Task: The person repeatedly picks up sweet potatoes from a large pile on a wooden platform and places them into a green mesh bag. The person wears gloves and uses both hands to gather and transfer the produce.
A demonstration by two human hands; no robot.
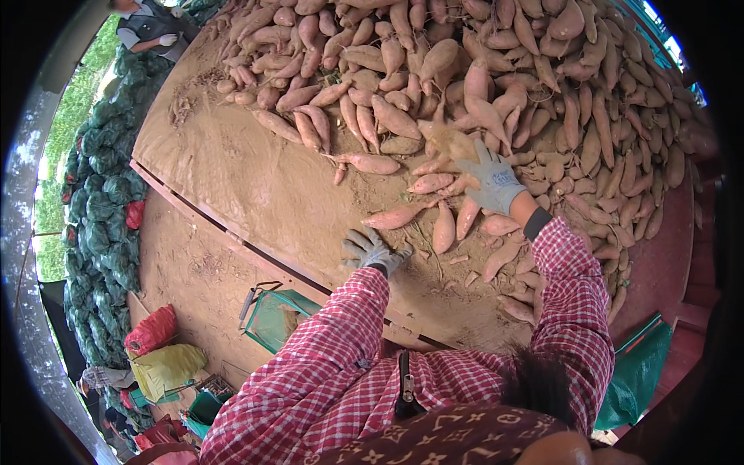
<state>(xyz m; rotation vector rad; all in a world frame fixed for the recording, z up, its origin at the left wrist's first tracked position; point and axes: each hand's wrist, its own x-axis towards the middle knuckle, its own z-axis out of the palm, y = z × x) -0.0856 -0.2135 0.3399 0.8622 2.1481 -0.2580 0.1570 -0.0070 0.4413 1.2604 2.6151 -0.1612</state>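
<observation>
My right hand (pixel 491 177), in a grey work glove, reaches over the near edge of a large heap of sweet potatoes (pixel 395 116). A blurred sweet potato (pixel 450 142) lies just beyond its fingertips; whether the hand grips anything is not clear. My left hand (pixel 375 250), gloved alike, rests with spread fingers on the soil-covered wooden surface (pixel 273 192), holding nothing. Close to its fingertips lies a pink sweet potato (pixel 395 216), with several more between the two hands.
A green mesh bag (pixel 282 319) stands open below the board's edge. Filled green net sacks (pixel 102 197) are stacked at the left, near red (pixel 151 330) and yellow sacks (pixel 168 369). A person (pixel 154 29) stands at the top left. A green bag (pixel 636 372) hangs at lower right.
</observation>
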